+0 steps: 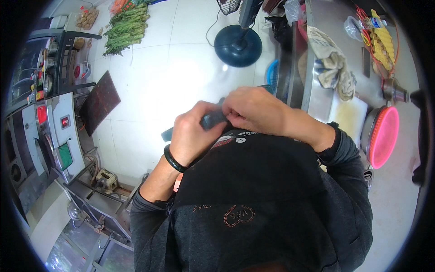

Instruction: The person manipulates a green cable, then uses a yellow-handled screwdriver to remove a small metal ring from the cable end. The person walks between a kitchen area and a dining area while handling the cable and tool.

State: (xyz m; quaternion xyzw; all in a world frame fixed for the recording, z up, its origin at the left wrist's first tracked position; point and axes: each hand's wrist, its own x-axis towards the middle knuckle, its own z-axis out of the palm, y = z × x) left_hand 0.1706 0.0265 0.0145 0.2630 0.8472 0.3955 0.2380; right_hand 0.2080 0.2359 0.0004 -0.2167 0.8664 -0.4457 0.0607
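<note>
Dark strap (213, 120): one, grey-blue, flat, held at chest height in front of the person's black garment (253, 181). Its long axis runs roughly left-low to right-high; a loose end shows below the left hand near the white tiled floor (172, 72), the rest is hidden between the hands. What it belongs to cannot be told.

Left hand (192, 136): one, closed around the strap from the left, knuckles up; dark green bangle (174, 159), one, on the wrist.

Right hand (253, 111): one, fingers pinched narrow onto the strap's right end, touching the left hand's fingertips. Both hands are on the strap; the left holds more of its length.

Surroundings, counted:
- Standing fan (238, 44), one, dark round base on the floor ahead.
- Bundle of green stalks (126, 29), one heap, far left on the floor.
- Steel counter (317, 97), one, to the right; crumpled cloth (335, 68), one, lying on it.
- Pink round lid or basin (383, 136), one, tilted at the counter's near end.
- Yellow packets (383, 43), one cluster, number unclear.
- Dark board (99, 102), one, leaning by the left-hand appliances.
</note>
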